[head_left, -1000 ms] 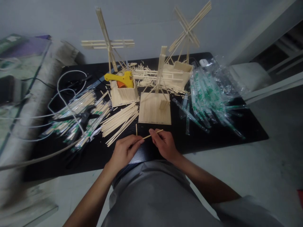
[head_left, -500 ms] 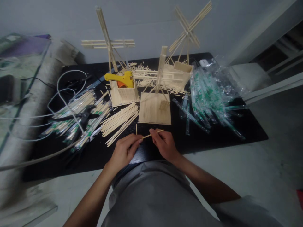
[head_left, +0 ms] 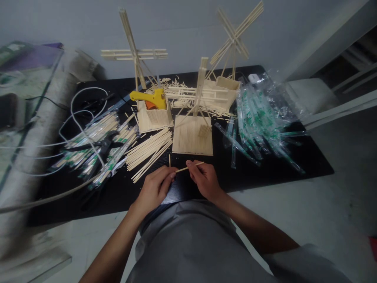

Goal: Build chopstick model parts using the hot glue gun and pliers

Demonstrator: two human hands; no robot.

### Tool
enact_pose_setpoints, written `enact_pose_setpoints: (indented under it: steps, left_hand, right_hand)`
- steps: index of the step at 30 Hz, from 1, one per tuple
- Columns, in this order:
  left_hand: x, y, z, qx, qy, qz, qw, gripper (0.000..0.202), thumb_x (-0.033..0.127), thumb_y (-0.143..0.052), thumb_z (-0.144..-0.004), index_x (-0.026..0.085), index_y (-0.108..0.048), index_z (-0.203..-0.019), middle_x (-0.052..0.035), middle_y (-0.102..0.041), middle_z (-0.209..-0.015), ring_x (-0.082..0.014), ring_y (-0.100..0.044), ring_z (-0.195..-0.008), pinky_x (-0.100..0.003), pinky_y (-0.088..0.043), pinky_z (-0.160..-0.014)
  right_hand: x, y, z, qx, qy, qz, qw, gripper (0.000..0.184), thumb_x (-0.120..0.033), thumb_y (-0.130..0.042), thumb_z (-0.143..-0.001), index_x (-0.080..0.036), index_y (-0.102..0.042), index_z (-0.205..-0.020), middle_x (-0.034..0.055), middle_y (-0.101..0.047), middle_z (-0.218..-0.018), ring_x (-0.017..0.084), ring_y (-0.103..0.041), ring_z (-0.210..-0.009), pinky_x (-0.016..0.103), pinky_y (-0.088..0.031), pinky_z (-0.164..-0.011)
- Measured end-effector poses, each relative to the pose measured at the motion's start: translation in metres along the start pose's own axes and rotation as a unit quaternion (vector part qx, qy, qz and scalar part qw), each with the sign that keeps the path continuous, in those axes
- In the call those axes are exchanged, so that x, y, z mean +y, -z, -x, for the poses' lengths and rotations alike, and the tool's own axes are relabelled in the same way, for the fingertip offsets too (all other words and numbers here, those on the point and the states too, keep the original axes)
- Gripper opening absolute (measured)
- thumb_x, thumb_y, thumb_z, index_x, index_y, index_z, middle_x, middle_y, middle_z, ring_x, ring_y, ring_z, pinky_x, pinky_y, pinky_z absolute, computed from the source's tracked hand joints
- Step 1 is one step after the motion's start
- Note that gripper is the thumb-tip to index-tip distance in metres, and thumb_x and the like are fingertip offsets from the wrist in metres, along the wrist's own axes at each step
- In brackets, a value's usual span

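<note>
Right hand (head_left: 205, 179) pinching a thin wooden stick (head_left: 182, 169), left hand (head_left: 156, 184) pinching its other end, over the black table (head_left: 268, 171); looks like a one-stick-at-a-time positioning step, so next move probably wants a light, steady hold; further out, loose straight sticks (head_left: 149, 150), a flat ribbed square base (head_left: 188, 137), crinkly clear plastic sleeves (head_left: 255, 116)

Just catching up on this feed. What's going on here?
At a black table, the person's right hand pinches a thin wooden stick, one end reaching the fingertips of the left hand. Just beyond stands a windmill-like stick model, with loose sticks left of it. A yellow glue gun rests in a stick-built box farther back; plastic wrappers lie at right.
</note>
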State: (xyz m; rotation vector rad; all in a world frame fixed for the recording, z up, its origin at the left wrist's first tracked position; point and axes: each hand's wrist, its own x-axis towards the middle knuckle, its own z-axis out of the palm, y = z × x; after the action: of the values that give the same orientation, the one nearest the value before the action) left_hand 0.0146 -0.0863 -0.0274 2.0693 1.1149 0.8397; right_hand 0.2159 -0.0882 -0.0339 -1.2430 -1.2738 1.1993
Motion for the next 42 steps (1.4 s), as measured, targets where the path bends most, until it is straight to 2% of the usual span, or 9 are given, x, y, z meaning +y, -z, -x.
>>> enact_pose_setpoints:
  steps: [8,15,23,32,42]
  left_hand:
    - [-0.0001,-0.0023,0.0022,0.032,0.033,0.013,0.999,0.019,0.030,-0.061,-0.103,0.018,-0.075,-0.099,-0.0010,-0.070,-0.077,-0.0118,-0.063,-0.064,-0.024,-0.048,-0.060]
    - [-0.0035,-0.0038,0.0003,0.051,0.041,0.018,0.998,0.020,0.033,-0.068,-0.100,0.018,-0.074,-0.088,0.0009,-0.069,-0.071,-0.0102,-0.062,-0.060,-0.021,-0.048,-0.058]
    - [0.0003,-0.0003,-0.0001,-0.001,0.012,0.021,1.000,0.017,0.028,-0.058,-0.105,0.019,-0.071,-0.099,-0.0020,-0.071,-0.082,-0.0130,-0.066,-0.072,-0.023,-0.051,-0.066]
    - [0.0002,0.0017,-0.0002,-0.024,0.010,0.030,0.999,0.017,0.022,-0.052,-0.106,0.019,-0.069,-0.109,-0.0037,-0.070,-0.092,-0.0145,-0.067,-0.080,-0.025,-0.053,-0.074]
    - [-0.0005,0.0010,-0.0006,-0.031,0.010,0.044,0.999,0.026,0.022,-0.048,-0.108,0.020,-0.069,-0.123,-0.0053,-0.071,-0.097,-0.0149,-0.069,-0.087,-0.027,-0.055,-0.079]
  right_hand:
    - [0.0011,0.0000,0.0023,-0.009,0.006,0.012,1.000,0.057,-0.054,-0.056,-0.105,-0.022,-0.050,-0.058,-0.0043,-0.045,-0.054,0.011,-0.042,-0.051,0.029,-0.035,-0.057]
    - [-0.0010,0.0005,0.0010,-0.016,0.018,-0.001,1.000,0.055,-0.051,-0.055,-0.106,-0.022,-0.051,-0.059,-0.0049,-0.045,-0.055,0.012,-0.043,-0.053,0.030,-0.039,-0.063]
    - [0.0008,-0.0008,0.0023,-0.003,0.009,0.001,1.000,0.055,-0.053,-0.057,-0.105,-0.022,-0.050,-0.059,-0.0046,-0.045,-0.055,0.012,-0.044,-0.054,0.030,-0.039,-0.063]
    - [0.0007,0.0001,0.0026,0.002,-0.006,0.008,1.000,0.058,-0.062,-0.056,-0.103,-0.022,-0.052,-0.061,-0.0041,-0.045,-0.054,0.013,-0.044,-0.054,0.030,-0.038,-0.060]
    - [0.0054,-0.0009,0.0015,0.009,-0.002,-0.002,1.000,0.057,-0.057,-0.056,-0.104,-0.022,-0.051,-0.060,-0.0043,-0.044,-0.056,0.012,-0.043,-0.053,0.029,-0.037,-0.059]
